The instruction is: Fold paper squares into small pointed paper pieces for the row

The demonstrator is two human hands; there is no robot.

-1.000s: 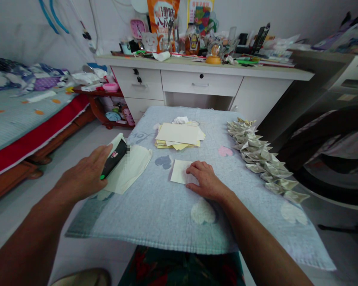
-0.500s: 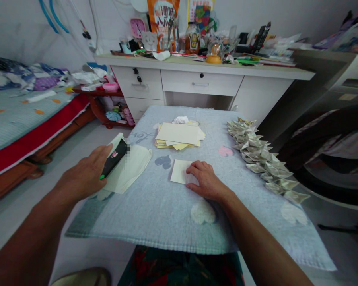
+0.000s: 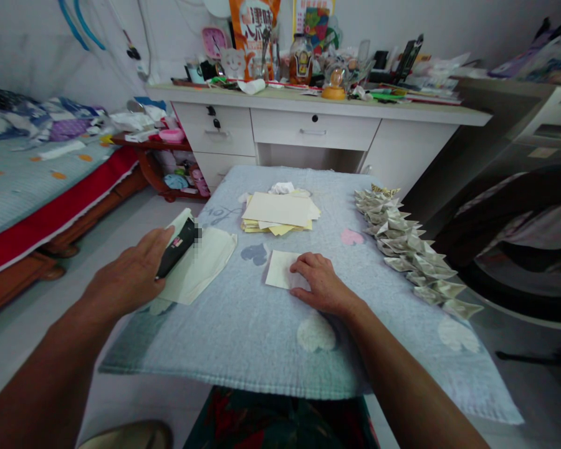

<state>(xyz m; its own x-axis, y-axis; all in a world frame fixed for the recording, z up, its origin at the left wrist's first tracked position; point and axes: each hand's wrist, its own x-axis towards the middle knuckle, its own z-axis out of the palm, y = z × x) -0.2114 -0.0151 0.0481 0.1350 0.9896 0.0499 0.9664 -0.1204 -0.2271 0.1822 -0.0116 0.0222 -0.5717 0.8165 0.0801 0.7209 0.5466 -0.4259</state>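
Note:
My left hand (image 3: 128, 268) is closed around the edge of a dark phone (image 3: 176, 249), held tilted at the table's left side. Pink marks show on its dark face, and its upper corner is pixelated. Behind and beside the phone lie thin pale sheets of paper (image 3: 203, 265). Near the middle, my right hand (image 3: 321, 280) rests with curled fingers on the right side of a small cream paper square (image 3: 279, 269), thumb and fingertips at its edge. Farther back sits a stack of cream and yellow paper (image 3: 278, 209). Folded paper pieces with pointed tips (image 3: 404, 240) stand in rows at right.
A pale blue patterned cloth (image 3: 243, 337) covers the table. Behind it, a white desk (image 3: 315, 128) carries jars, bags and clutter. A bed (image 3: 42, 181) stands to the left, a front-loading washing machine (image 3: 528, 162) to the right.
The view has shifted very slightly. A green spot at the phone's lower end no longer shows. Both hands keep nearly the same position.

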